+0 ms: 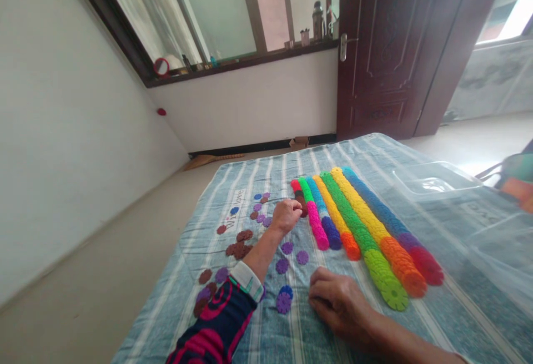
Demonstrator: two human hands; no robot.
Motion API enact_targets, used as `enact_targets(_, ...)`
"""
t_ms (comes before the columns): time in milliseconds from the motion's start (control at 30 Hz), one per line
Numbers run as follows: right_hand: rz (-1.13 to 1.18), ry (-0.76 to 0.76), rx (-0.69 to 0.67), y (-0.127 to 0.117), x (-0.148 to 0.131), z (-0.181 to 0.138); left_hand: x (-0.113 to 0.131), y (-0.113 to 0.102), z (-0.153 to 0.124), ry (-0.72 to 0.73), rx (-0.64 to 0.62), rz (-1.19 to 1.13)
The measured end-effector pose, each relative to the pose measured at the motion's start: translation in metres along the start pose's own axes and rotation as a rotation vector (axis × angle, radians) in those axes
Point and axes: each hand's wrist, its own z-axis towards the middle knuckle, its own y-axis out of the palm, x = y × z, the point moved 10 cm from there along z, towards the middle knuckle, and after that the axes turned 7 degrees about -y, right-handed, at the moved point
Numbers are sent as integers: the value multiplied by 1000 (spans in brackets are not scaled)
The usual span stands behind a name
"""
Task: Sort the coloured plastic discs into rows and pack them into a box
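Observation:
My left hand [287, 215] reaches to the short leftmost row, its fingers closed at the brown notched plastic discs [303, 210] at the near end. Beyond them that row has dark and red discs [295, 185]. Just right lies a green and pink row [315, 221] of overlapping discs. My right hand [339, 300] rests on the cloth closer to me, fingers curled; whatever is inside them is hidden. Loose purple discs [302, 257] lie between my hands, and a purple disc [283, 302] overlaps a blue one left of my right hand.
More disc rows, including a green row [353, 222] and a blue-to-red row [389, 220], extend rightward. Brown discs [239, 249] are scattered left. A clear plastic container [437, 181] sits at the right on the striped cloth [266, 172]. A dark door [387, 47] stands behind.

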Motion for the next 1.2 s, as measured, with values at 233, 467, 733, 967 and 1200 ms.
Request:
enact_targets(233, 11, 0, -1, -2, -2, 0, -1, -1, -4, 1, 82, 8)
enact_targets(467, 17, 5, -10, 0, -2, 0, -16, -19, -1, -23, 151, -4)
enact_targets(733, 26, 20, -26, 3, 1, -2, -99, -74, 17, -326, 194, 218)
enact_targets(967, 15, 32, -48, 5, 2, -1, -132, -75, 39, -458, 97, 272)
enact_targets(1200, 21, 37, -45, 4, 1, -1, -134, -63, 44, -524, 66, 254)
